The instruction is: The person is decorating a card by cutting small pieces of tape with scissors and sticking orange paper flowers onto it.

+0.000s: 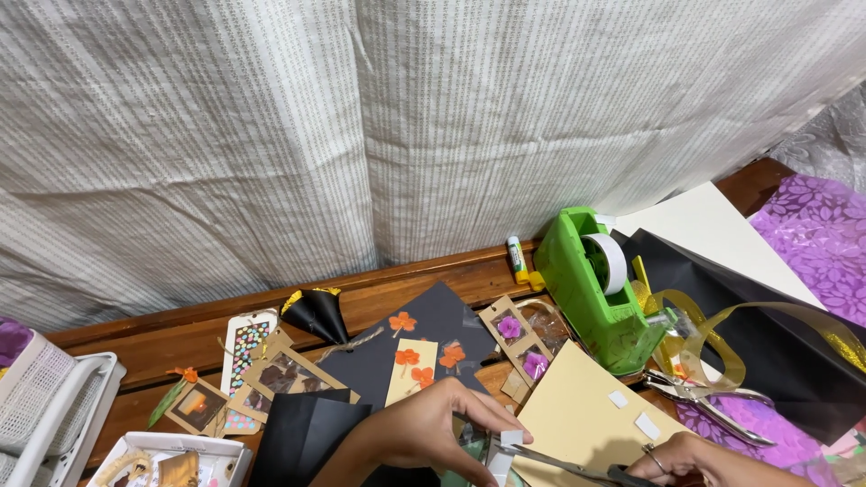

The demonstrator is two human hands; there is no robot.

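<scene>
Small white tape piece [511, 438], pinched by hands, scissors [577, 467] touching it

Paper gift tags [248, 347] with pressed flowers lie on table, left-centre.

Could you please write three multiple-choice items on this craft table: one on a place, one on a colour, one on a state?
1. Where does the glue stick lie?
A. In the white basket
B. Just left of the tape dispenser, by the curtain
C. On the purple sheet

2. What colour is the tape dispenser?
A. Green
B. Red
C. Black

3. What does the right hand hold?
A. Nothing
B. A pencil
C. Scissors

Answers:
1 B: the stick lies at the dispenser's left edge, near the curtain.
2 A: its body is bright green.
3 C: the fingers sit in the scissor handles, with the blades pointing at the white strip pinched by the left hand.
</scene>
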